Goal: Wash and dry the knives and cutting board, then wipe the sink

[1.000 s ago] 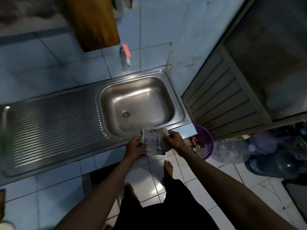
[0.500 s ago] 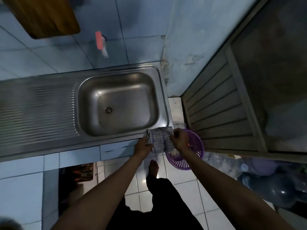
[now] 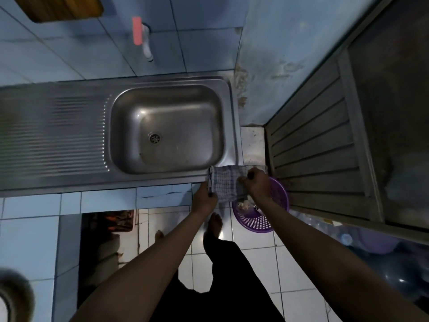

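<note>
Here, our left hand (image 3: 205, 198) and right hand (image 3: 258, 185) both grip one checked cloth (image 3: 226, 183) at the sink (image 3: 167, 129)'s lower right corner. We read no writing; one cutting board (image 3: 60, 6) sits upper left.

basin (image 3: 167, 129) right of draining board (image 3: 53, 135), tap (image 3: 145, 40) behind, basket (image 3: 262, 214) on floor right of sink

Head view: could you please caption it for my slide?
Both hands, left and right, hold a checked cloth at the steel sink's front rim.
</note>
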